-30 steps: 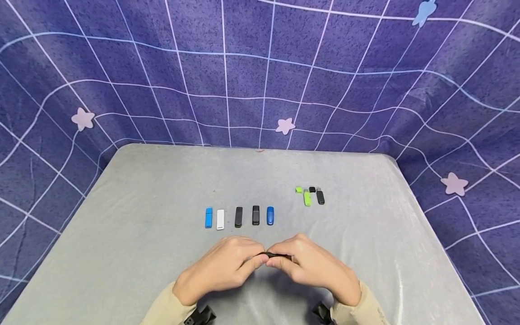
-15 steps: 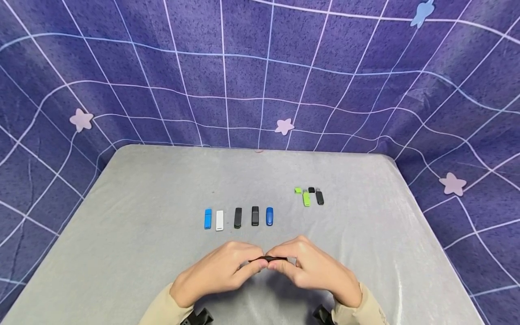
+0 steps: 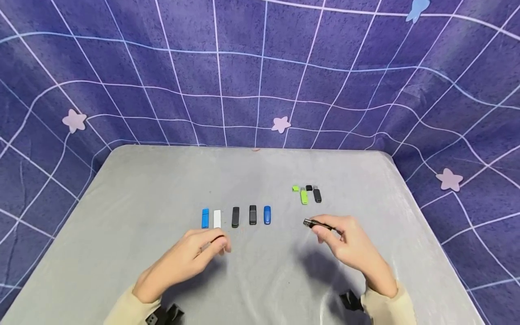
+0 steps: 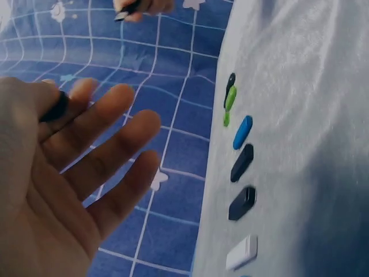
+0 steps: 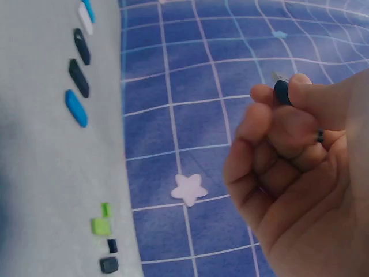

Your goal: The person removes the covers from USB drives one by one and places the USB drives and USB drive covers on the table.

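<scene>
In the head view my right hand (image 3: 351,241) pinches a black USB stick (image 3: 313,223) between thumb and fingers, its metal plug bare and pointing left. The right wrist view shows the same USB stick (image 5: 282,92) partly covered by fingertips. My left hand (image 3: 188,257) is raised at the left, pinching a small black cap (image 4: 55,109) between thumb and index finger. The other left fingers are spread in the left wrist view. Most of the cap is hidden by the thumb. Both hands are above the table, apart from each other.
On the grey table (image 3: 162,180) lies a row of capped USB sticks: light blue (image 3: 205,218), white (image 3: 217,219), two black (image 3: 235,217), and dark blue (image 3: 266,215). Farther right are an uncapped green stick (image 3: 304,197), its cap (image 3: 295,188), an uncapped black stick (image 3: 317,194) and a black cap (image 3: 309,188).
The hands, together at first on one black USB stick, have separated. The right moved right and forward with the stick; the left moved left with the cap.
</scene>
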The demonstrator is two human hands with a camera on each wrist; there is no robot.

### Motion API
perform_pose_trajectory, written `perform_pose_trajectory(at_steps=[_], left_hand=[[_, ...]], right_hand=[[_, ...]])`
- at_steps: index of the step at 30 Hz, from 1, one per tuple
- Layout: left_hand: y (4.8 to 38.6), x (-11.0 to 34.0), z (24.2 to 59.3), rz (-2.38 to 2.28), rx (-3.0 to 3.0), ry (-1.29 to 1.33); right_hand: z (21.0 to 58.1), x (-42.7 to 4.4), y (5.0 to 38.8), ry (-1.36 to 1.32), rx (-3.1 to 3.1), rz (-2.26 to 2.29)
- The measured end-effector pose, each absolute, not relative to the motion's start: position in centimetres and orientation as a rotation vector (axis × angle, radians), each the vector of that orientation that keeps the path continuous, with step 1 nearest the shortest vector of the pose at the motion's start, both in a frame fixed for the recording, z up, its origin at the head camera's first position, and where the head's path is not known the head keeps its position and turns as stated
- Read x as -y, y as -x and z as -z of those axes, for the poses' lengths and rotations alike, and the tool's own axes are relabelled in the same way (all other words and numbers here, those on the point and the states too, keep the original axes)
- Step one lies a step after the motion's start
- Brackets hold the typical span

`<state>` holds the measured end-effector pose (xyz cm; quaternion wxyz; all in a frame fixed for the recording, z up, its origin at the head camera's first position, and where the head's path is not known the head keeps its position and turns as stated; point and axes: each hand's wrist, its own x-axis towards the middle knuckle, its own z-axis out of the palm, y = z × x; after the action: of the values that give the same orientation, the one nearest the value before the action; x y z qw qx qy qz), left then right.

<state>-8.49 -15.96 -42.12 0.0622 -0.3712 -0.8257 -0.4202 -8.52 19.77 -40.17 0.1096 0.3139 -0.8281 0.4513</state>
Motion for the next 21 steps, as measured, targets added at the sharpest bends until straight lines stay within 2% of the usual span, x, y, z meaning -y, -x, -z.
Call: perform_pose_trajectory(at_steps=[9, 21], left_hand=[[9.8, 14.9, 41.4, 1.253, 2.473, 1.100], [13.2, 12.4, 40.0, 1.230, 2.237, 1.105]], right_hand=[[40.4, -18.6, 9.3, -0.794, 2.606, -1.316], [39.8, -17.5, 10.7, -0.300, 2.578, -1.412]])
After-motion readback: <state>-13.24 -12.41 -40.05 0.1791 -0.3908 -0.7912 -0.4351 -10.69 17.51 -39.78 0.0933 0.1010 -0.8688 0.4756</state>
